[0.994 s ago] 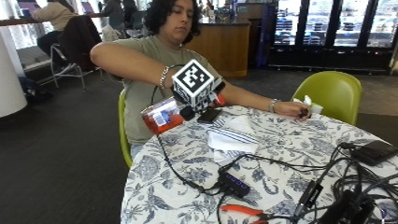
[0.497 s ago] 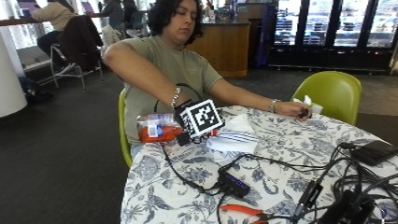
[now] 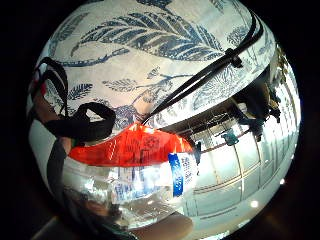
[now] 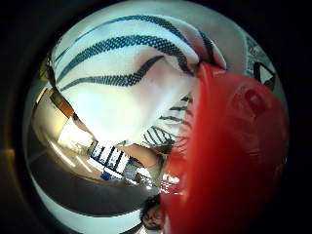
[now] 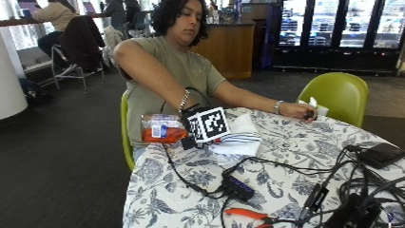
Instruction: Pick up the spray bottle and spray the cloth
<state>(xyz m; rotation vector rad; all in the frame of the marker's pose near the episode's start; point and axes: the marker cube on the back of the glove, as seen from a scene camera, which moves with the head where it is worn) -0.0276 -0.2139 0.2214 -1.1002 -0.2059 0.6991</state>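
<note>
Nearest the camera, on the floral-clothed counter (image 5: 190, 199), lies a pair of orange-handled pliers (image 5: 250, 214) beside a tangle of black cables, with a small dark hub (image 5: 239, 186) just behind them and a dark flat device (image 5: 381, 154) at the right edge. Further back, at the counter's left edge, the gloved right hand (image 5: 190, 130) has its fingers curled round the spray bottle (image 5: 159, 129), which lies tipped on its side, its clear body with an orange band pointing out over the edge and its head toward the cloth. Just beside the hand, the white cloth with dark stripes (image 5: 237, 137) rests folded on the counter. The thumb-side palm view shows the bottle's red head (image 4: 234, 146) very close, with the striped cloth (image 4: 126, 92) right behind it. The little-finger-side palm view shows the bottle's clear body and orange band (image 3: 135, 165) near the palm, above the patterned tablecloth (image 3: 150, 55). Further still, the person's bare left hand (image 5: 303, 110) rests on the counter's far side, touching a small white object. Behind that stands a green chair (image 5: 335, 95).
</note>
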